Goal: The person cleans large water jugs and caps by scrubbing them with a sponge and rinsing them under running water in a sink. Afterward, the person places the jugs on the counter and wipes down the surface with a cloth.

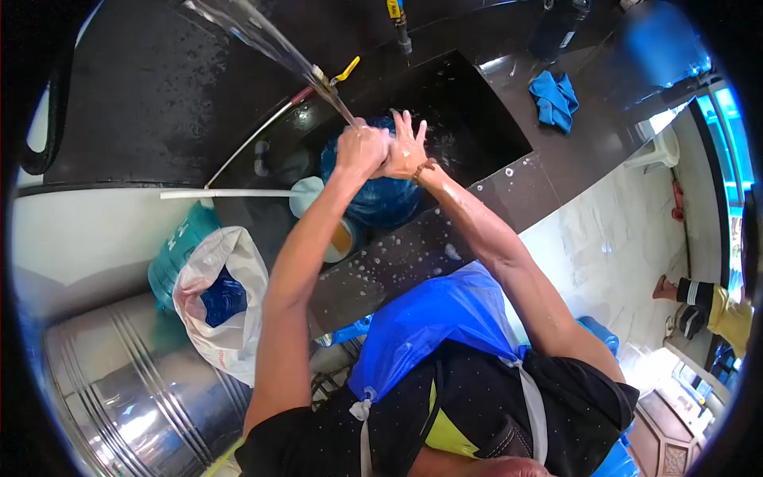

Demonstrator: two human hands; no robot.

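**Slipping looks like the main risk here**

The large, round, translucent blue plastic container (381, 203) sits in the dark rectangular sink basin (477, 127), beneath both bare hands. The left hand (362, 151) has its fingers curled closed at the top of the container; whether they grip its rim or something else cannot be told. The right hand (404, 151), with a brown beaded bracelet at the wrist, presses close beside it, fingers open and spread.

Skin and plastic both look wet, so the closed hand could slide off the curved surface if the container rolls or turns. With its fingers spread, the right hand seems poorly placed to catch it.

A clear stream of water (274, 44) slants down to the hands. Striking knuckles or the container, it could splash over the glossy dark worktop (528, 191), where white suds (451, 251) already dot the front edge. Runoff there might reach the pale marbled floor (588, 230) and make it slick.

The long white rod (226, 193), lying across the left side near the left forearm, could be knocked by a sideways swing of that arm. The crumpled blue cloth (555, 101) lies well apart, right of the basin.
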